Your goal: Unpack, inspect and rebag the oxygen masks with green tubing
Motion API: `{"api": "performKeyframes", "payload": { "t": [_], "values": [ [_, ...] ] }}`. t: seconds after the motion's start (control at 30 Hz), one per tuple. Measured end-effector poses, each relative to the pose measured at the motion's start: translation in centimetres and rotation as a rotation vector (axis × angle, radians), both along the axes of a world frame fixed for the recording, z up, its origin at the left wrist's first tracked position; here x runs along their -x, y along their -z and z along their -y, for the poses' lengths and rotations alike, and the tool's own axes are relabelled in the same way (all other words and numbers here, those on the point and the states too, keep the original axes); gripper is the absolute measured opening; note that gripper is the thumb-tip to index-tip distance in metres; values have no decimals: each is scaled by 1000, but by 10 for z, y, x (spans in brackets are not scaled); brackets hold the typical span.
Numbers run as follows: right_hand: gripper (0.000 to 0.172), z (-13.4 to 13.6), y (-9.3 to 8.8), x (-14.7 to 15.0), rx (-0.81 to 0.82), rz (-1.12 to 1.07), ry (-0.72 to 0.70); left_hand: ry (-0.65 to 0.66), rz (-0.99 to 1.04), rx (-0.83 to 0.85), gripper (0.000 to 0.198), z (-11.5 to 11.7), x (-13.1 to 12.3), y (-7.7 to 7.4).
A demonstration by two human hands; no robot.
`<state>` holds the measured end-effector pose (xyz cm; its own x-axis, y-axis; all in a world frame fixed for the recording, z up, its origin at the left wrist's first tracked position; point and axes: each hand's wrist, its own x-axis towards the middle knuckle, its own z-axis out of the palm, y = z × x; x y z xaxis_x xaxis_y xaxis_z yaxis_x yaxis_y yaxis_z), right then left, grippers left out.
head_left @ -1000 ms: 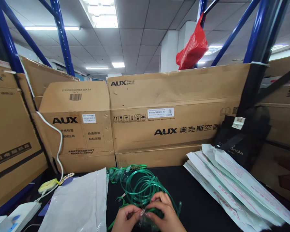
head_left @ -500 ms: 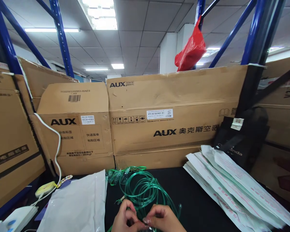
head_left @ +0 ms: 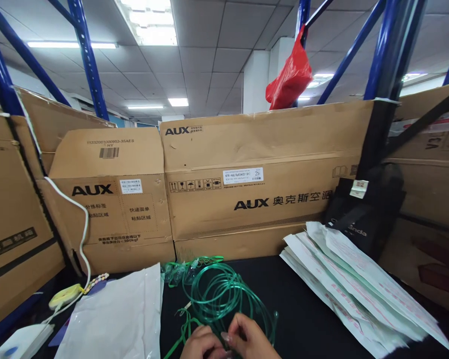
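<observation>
Tubing [head_left: 212,315] lies in loose green coils on the black table [head_left: 271,279], just beyond the fingers, its nearest loops passing behind the right hand [head_left: 250,339]. That hand bends thumb and forefinger until their tips nearly meet; the left hand [head_left: 202,344] is curled, its fingertips close beside the right's. Whether either grips anything is hidden by the fingers. Green cord [head_left: 184,333] runs just beside the left hand. A white bag [head_left: 114,314] lies farther left, and mailers [head_left: 359,289] are stacked well to the right.
</observation>
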<state>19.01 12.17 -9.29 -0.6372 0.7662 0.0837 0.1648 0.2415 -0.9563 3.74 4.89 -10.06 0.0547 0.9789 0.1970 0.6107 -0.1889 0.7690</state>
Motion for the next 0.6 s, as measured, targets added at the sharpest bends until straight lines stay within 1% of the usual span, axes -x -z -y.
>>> {"api": "performKeyframes", "payload": {
  "t": [0.07,0.17,0.27,0.33,0.37,0.4,0.43,0.5,0.53,0.6],
  "values": [
    [30,5,-4,0,6,-22,25,44,-68,-79,21,4,-3,-9],
    [31,9,-12,1,15,-44,69,38,-80,-125,21,9,-10,-22],
    [32,7,-19,0,-56,-123,211,30,-52,-125,23,14,-17,-28],
    [34,1,-23,-2,-86,-184,310,42,-32,-113,24,16,-20,-29],
    [35,-1,-25,-3,-89,-206,335,39,-12,-105,24,17,-21,-30],
    [35,-3,-26,-4,-90,-221,331,19,20,-99,25,18,-21,-30],
    [34,-5,-28,-5,-89,-231,296,-16,67,-92,25,18,-20,-31],
    [30,-5,-30,-5,-50,-257,155,-119,225,-68,27,18,-17,-32],
    [30,-4,-32,-5,-2,-281,76,-174,334,-49,27,17,-14,-33],
    [38,0,-34,-5,143,-336,-46,-260,522,-17,30,14,-9,-34]
  ]
}}
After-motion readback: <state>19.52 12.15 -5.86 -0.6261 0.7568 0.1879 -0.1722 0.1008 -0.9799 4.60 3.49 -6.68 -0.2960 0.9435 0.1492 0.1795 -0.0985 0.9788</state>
